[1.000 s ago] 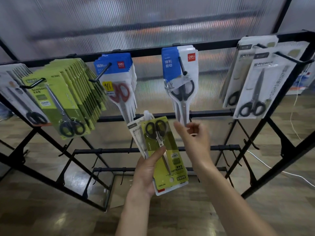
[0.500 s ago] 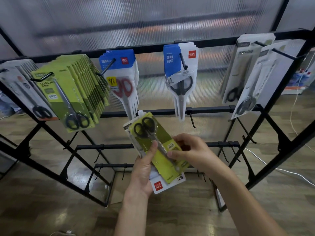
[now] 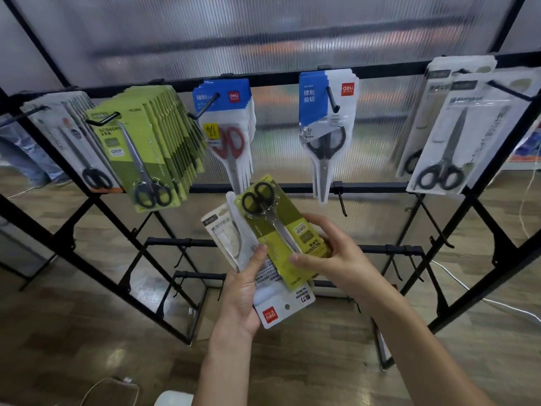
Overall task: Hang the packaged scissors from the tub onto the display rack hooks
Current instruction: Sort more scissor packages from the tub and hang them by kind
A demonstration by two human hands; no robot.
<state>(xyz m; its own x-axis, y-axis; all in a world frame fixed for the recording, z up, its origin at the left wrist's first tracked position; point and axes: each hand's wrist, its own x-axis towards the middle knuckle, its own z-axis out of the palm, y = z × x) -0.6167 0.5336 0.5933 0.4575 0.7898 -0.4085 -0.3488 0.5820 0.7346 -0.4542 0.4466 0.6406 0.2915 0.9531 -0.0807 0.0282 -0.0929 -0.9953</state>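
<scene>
My left hand [image 3: 243, 291] grips a small stack of scissor packs from below, its thumb lying across their front. On top lies a green pack [image 3: 272, 227] with black-handled scissors, upside down. A white pack [image 3: 224, 232] and a white pack with a red logo [image 3: 281, 309] sit beneath it. My right hand [image 3: 330, 256] pinches the green pack's right edge. The black display rack [image 3: 281, 80] stands just behind. Its top hooks carry green packs [image 3: 146, 148], blue-and-white packs with red scissors [image 3: 228, 127], blue-and-white packs with grey scissors [image 3: 325, 127] and white packs [image 3: 450, 136].
The rack's lower bars [image 3: 380, 187] carry bare hooks, one of them [image 3: 341, 200] just right of my hands. White cables [image 3: 497, 303] run over the wooden floor at the right. A pale rounded object [image 3: 172, 398] shows at the bottom edge. A person's legs [image 3: 26, 159] stand far left.
My right hand came down from the hanging grey-scissor packs and now pinches the green pack. The held stack has tilted to the left.
</scene>
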